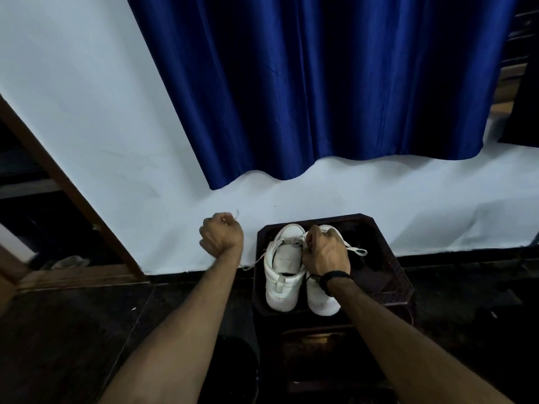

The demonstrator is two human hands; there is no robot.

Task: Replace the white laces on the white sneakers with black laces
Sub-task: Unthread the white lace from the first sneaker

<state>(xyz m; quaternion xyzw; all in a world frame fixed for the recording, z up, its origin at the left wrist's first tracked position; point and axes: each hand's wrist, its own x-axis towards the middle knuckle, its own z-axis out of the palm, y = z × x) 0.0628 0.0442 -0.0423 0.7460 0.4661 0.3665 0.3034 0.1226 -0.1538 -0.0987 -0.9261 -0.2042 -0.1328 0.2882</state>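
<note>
We cannot see the toe of the right sneaker (323, 301), because the right hand (325, 252) lies over its front and hides the eyelets there. We cannot tell which strand those fingers hold. The left hand (221, 236) is blurred, its fingers curled, and whatever thin thing sits in it is too faint for us to name. The white lace (253, 264) trailing past the left edge of the dark stool (390, 275) smears out, so we lose its end. Both forearms are cut off by the bottom edge. The stool's underside dissolves into shadow.
</note>
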